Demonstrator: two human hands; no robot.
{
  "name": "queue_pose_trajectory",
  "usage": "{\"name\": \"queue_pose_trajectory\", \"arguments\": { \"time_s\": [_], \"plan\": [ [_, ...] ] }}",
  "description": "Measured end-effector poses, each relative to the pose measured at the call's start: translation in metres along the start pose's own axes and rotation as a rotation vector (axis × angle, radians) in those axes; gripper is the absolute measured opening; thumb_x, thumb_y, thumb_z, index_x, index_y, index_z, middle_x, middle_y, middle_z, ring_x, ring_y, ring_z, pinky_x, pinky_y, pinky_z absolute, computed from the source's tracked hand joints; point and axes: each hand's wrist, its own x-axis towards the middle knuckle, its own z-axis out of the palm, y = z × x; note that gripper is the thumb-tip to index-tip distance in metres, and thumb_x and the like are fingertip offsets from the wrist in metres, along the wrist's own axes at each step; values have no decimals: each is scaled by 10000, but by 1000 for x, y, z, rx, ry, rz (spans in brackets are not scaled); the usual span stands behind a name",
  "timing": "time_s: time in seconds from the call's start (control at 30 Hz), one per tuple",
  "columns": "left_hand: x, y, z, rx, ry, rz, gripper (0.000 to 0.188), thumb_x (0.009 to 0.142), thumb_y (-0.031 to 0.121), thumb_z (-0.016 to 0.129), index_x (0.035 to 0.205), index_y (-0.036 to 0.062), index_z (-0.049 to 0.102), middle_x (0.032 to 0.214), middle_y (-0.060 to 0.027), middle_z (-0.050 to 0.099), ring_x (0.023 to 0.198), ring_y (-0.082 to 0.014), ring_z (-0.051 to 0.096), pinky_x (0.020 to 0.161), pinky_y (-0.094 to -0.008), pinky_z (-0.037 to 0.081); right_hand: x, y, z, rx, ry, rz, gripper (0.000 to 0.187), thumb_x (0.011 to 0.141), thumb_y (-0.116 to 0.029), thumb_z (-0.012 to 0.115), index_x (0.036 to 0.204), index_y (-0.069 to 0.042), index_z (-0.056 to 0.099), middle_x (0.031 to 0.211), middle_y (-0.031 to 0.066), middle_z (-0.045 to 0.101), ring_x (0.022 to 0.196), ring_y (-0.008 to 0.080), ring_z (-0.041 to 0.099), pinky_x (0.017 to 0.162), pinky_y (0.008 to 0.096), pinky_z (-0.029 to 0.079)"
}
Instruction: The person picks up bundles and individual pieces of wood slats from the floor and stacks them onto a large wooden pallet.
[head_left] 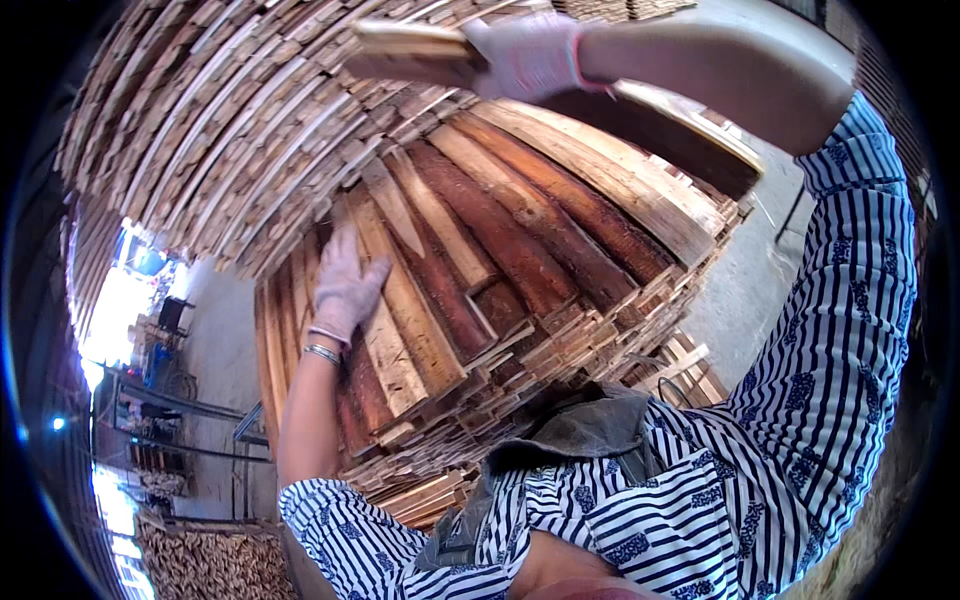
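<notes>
In a pale glove, my left hand (pixel 345 285) lies on the rough boards (pixel 400 350) at the left part of a large stack. Its fingers are stretched out and the thumb stands apart. My right hand (pixel 530 55), also gloved and blurred, is raised at the far side and closed on a long wooden board (pixel 690 135). That board tilts across above the stack, its dark side showing and its lower end at the right. Beneath it, the top layer mixes pale sawn faces and reddish-brown bark faces (pixel 500 220).
A tall wall of stacked lumber (pixel 230 110) rises at the far left, close to the stack. Concrete floor (pixel 740 310) shows at the right. Metal rails (pixel 180 400) stand at the left, and a pile of small wood pieces (pixel 215 560) sits at the lower left.
</notes>
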Motion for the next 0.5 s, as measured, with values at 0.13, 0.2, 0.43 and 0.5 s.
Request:
{"name": "queue_pose_trajectory", "arguments": {
  "time_s": [0.13,0.2,0.43,0.5],
  "plan": [
    [0,-13,33,-28,10,52,625,981,458,497,1397,-8,473,1419,-273,485,1340,-418,428,1129,-458,332,-39,41,73,-50,-403,222,592,816,-350,676,1219,63,546,1035,268,681,980,375,677,888,447,525],
    [1,-15,32,-19,28,35,623,984,452,497,1389,-20,478,1410,-259,501,1325,-410,450,1126,-457,337,-42,62,79,75,-450,249,612,816,-374,688,1233,54,553,1058,241,687,993,341,679,894,432,524],
    [-3,-9,29,-36,11,-13,554,963,396,552,1350,1,524,1396,-251,504,1322,-396,448,1127,-457,335,-28,133,56,905,-286,744,478,877,-390,695,1164,-9,667,1067,90,714,890,157,678,813,313,556],
    [-1,-8,30,-5,33,-8,534,960,377,562,1341,5,528,1389,-245,508,1314,-394,454,1122,-460,341,-31,143,74,950,-300,601,514,894,-428,692,1208,-23,656,1127,100,695,992,161,644,907,310,524]
  ]
}}
